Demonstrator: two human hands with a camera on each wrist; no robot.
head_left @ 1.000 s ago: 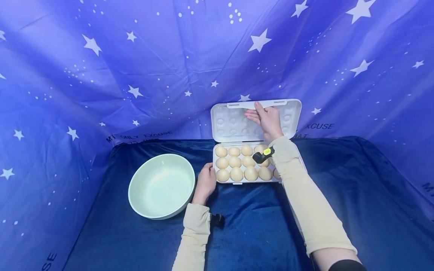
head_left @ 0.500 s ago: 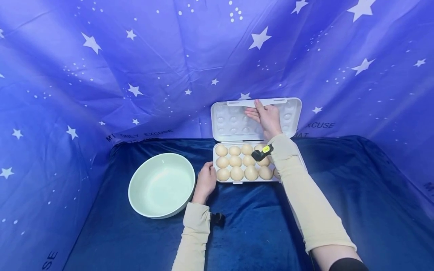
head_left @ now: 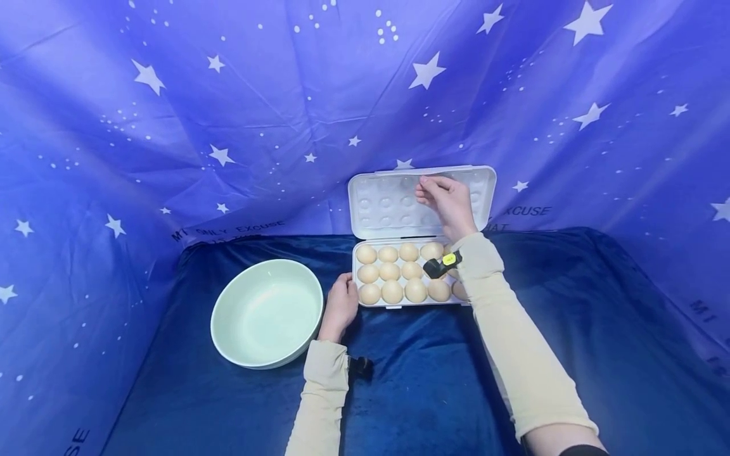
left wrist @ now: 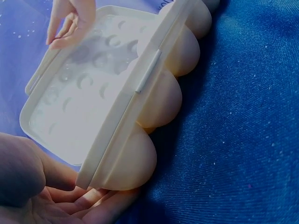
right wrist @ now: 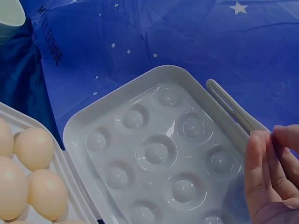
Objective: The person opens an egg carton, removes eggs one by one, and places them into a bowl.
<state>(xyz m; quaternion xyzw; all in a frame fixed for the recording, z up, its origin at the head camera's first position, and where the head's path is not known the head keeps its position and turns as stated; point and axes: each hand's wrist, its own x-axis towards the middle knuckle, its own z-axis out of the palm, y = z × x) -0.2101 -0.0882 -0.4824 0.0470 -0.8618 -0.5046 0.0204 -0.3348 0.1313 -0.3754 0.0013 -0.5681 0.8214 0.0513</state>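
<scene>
A white plastic egg box (head_left: 393,306) lies with its lid (head_left: 359,223) raised against the backdrop. Rows of pale brown eggs (head_left: 415,291) fill its base, some hidden behind the right wrist. My left hand (head_left: 342,303) holds the base's left end; in the left wrist view the thumb is on the rim and the fingers are underneath. Up at the lid's top edge is my right hand (head_left: 450,204). In the right wrist view its thumb and fingers pinch the lid's latch flap (right wrist: 229,105), which is folded outward.
A pale green bowl (head_left: 268,316) stands left of the left hand, close to that wrist. Dark blue cloth (head_left: 422,392) covers the table. A purple-blue star-printed backdrop (head_left: 319,95) rises behind and at the sides.
The right hand's fingers have drawn in toward the thumb, and the latch flap has turned outward, back from the lid's front. The left hand stays at the box. The head view has shifted slightly.
</scene>
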